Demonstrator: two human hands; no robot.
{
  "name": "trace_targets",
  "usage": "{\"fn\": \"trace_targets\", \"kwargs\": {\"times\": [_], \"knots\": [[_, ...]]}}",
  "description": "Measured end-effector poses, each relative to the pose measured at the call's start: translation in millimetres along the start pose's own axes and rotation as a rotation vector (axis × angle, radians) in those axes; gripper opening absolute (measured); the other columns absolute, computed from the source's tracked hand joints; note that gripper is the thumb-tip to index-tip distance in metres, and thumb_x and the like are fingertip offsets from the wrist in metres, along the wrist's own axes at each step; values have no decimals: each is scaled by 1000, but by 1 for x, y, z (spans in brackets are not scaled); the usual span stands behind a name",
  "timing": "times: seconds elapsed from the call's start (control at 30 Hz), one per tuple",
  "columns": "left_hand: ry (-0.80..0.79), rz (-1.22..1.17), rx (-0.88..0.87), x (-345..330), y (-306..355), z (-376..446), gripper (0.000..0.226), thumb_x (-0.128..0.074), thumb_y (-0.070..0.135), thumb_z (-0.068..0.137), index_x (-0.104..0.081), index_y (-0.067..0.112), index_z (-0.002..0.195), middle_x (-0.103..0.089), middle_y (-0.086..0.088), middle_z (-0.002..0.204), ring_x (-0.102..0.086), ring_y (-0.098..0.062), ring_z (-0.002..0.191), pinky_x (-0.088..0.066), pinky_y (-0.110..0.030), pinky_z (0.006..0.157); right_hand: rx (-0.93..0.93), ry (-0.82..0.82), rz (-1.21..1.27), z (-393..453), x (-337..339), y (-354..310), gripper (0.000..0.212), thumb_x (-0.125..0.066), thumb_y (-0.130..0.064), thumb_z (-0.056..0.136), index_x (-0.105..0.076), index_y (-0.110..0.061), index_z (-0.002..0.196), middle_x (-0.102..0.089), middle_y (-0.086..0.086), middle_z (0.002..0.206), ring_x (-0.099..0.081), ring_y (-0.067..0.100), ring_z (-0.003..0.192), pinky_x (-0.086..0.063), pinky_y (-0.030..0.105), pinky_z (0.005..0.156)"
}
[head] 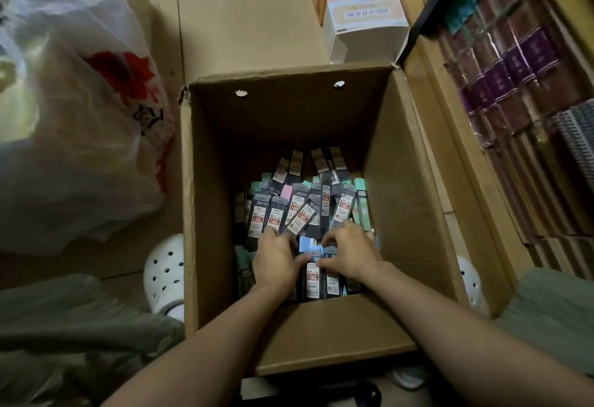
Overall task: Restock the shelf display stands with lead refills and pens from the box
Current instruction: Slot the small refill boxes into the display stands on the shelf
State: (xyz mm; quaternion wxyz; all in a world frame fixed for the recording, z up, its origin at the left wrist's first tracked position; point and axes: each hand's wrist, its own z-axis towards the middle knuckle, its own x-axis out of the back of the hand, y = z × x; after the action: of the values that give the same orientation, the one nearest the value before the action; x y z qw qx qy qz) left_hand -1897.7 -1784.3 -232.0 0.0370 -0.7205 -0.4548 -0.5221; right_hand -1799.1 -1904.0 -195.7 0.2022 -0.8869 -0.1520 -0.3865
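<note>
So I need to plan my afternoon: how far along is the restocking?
Nothing visibly done: no display stand is in view. In hand: both hands, left and right, reach into the cardboard box, fingers curled on a few lead refill packs near its front. Left: the box bottom remains covered with a heap of packs, so most stock seems to remain.

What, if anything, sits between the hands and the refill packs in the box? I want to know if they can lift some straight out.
Nothing visible does. Both the left hand and right hand are already on the dark, white-labelled lead refill packs inside the open brown cardboard box, fingers curled onto them. The box top is open above.
</note>
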Motion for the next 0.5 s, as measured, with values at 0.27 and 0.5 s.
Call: {"fn": "trace_targets", "kwargs": {"times": [0.27, 0.5], "knots": [[-1, -83, 10, 2, 2, 2, 36, -75, 37, 81, -63, 27, 113, -44, 5, 106, -51, -14, 102, -53, -32, 79, 16, -1, -12, 1, -7, -8, 53, -75, -52, 76, -63, -32, 123, -46, -1, 122, -43, 19, 120, -32, 42, 105], [-106, -405, -68, 8, 12, 1, 31, -73, 40, 83, -68, 25, 109, -48, 6, 99, -49, -5, 86, -35, -12, 67, -48, 19, 366, 5, 2, 4, 11, -77, -30, 82, -70, -25, 89, -64, -6, 91, -57, 9, 83, -48, 25, 72]]}}
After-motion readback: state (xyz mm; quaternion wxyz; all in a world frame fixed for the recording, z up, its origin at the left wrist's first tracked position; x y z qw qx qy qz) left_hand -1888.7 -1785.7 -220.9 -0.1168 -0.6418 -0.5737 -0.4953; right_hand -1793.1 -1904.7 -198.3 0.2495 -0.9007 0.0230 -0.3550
